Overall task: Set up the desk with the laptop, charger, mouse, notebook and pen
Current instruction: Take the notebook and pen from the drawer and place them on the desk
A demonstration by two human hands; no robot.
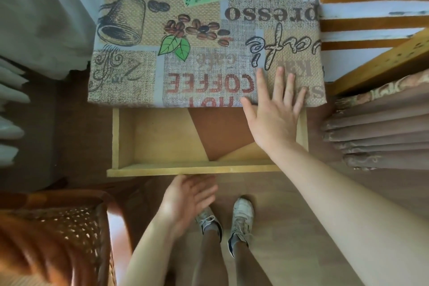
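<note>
A small desk (162, 30) covered with a coffee-print cloth stands in front of me. Its pale wooden drawer (162, 141) is pulled out, and only a brown sheet (222, 127) lies slanted inside. My right hand (274, 109) hovers with fingers spread over the drawer's right side and the desk's front edge, holding nothing. My left hand (188, 197) is open, palm up, just below the drawer's front board. No laptop, charger, mouse, notebook or pen is in view.
A woven wicker chair (58, 227) with a reddish frame stands at the lower left. Wooden shelves (371, 37) and a folded brown curtain (376, 127) are on the right. White fabric (46, 18) hangs at the left. My feet in white sneakers (232, 220) stand on the wooden floor.
</note>
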